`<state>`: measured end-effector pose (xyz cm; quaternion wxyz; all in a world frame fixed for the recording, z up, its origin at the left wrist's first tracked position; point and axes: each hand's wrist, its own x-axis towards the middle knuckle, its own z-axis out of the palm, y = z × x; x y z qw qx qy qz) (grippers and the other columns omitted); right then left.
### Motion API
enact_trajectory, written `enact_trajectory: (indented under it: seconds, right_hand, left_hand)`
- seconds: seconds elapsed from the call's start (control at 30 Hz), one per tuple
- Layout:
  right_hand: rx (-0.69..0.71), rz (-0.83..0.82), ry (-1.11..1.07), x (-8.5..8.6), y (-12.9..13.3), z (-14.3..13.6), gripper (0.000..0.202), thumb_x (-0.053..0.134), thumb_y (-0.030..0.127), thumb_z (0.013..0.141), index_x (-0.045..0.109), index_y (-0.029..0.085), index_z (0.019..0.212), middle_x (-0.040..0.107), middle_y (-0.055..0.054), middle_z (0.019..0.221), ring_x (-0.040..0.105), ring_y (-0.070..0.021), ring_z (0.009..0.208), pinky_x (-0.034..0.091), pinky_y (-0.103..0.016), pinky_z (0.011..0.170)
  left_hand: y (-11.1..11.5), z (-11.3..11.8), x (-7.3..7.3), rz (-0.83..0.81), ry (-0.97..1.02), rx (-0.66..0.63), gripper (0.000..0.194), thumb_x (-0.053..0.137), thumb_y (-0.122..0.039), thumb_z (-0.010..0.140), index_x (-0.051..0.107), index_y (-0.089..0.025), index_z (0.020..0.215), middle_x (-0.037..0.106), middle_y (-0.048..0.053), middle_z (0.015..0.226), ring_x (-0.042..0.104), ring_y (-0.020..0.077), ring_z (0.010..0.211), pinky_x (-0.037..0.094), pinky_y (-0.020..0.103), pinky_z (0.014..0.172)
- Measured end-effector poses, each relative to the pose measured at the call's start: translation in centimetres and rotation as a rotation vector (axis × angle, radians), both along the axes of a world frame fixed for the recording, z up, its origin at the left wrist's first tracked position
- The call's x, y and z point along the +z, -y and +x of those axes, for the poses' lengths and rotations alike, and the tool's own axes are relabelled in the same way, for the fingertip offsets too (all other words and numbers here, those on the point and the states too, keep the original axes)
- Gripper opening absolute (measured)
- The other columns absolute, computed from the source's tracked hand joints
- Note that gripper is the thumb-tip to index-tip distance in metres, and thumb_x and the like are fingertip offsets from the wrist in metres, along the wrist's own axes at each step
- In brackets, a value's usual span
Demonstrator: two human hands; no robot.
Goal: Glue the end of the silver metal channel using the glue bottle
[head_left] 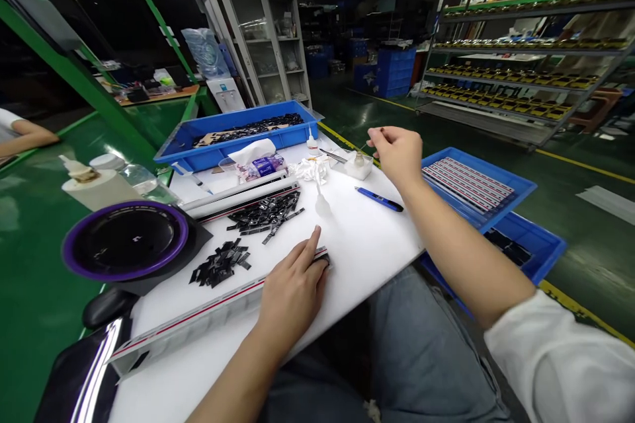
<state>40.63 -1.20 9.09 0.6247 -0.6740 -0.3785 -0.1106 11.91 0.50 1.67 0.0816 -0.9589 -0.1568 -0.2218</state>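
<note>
White table [357,238] is carrying the work: left hand [292,287] is pressing flat on a long strip [198,317], fingers spread; right hand [397,153] is pinching a thin stick [366,143] over the glue dish [358,164]. Likely dipping; next, a steady dab onto the strip.

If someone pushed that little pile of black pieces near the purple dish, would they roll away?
Probably not. The black pieces look flat and thin, so they would likely slide and scatter on the smooth white table rather than roll. They seem small and light, so a gentle nudge might spread them. They lie loose, not stacked.
</note>
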Motion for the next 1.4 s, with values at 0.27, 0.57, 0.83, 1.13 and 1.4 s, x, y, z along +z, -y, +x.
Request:
enact_trajectory:
  seconds: [0.27,0.57,0.83,1.13,1.4]
  right_hand:
    - [-0.148,-0.275,0.050,-1.4,-5.0,5.0,0.034,0.053,0.040,0.090,0.073,0.017,0.075,0.074,-0.005,0.076,0.064,-0.0158,0.070,0.044,-0.027,0.070]
    - [-0.136,-0.408,0.033,-2.0,-6.1,5.1,0.024,0.066,0.032,0.083,0.068,0.017,0.064,0.061,-0.002,0.059,0.054,-0.0150,0.064,0.036,-0.028,0.065]
    - [-0.045,0.234,-0.094,-1.9,5.6,-7.6,0.033,0.059,0.044,0.091,0.067,0.018,0.072,0.049,0.003,0.059,0.045,-0.0110,0.056,0.042,-0.027,0.061]
    - [0.246,0.091,-0.062,-6.4,9.6,-15.8,0.011,0.065,0.018,0.087,0.075,0.017,0.083,0.052,0.004,0.058,0.043,-0.0079,0.052,0.036,-0.024,0.051]
    - [0.271,0.045,0.077,-7.3,8.4,-15.8,0.013,0.064,0.018,0.088,0.076,0.014,0.086,0.052,0.003,0.057,0.042,-0.0075,0.050,0.036,-0.024,0.050]
  left_hand:
    - [-0.2,-0.1,-0.2,-0.022,-0.014,-0.003,0.020,0.054,-0.019,0.092,0.073,-0.019,0.087,0.048,0.007,0.152,0.064,0.0293,0.116,0.061,0.042,0.084]
    - [-0.2,-0.2,-0.3,-0.043,-0.031,-0.001,0.023,0.052,-0.022,0.094,0.074,-0.020,0.089,0.048,0.005,0.152,0.064,0.0283,0.117,0.060,0.042,0.087]
    - [-0.2,-0.1,-0.3,-0.065,-0.011,0.003,0.022,0.054,-0.020,0.091,0.074,-0.020,0.082,0.046,0.008,0.153,0.063,0.0291,0.118,0.060,0.041,0.084]
    - [-0.1,0.0,-0.2,-0.043,0.012,-0.013,0.021,0.053,-0.022,0.093,0.072,-0.020,0.084,0.044,0.009,0.154,0.063,0.0291,0.118,0.060,0.042,0.083]
    - [-0.3,0.0,-0.4,-0.041,0.031,-0.036,0.022,0.054,-0.021,0.093,0.074,-0.020,0.086,0.045,0.009,0.153,0.063,0.0292,0.118,0.060,0.042,0.084]
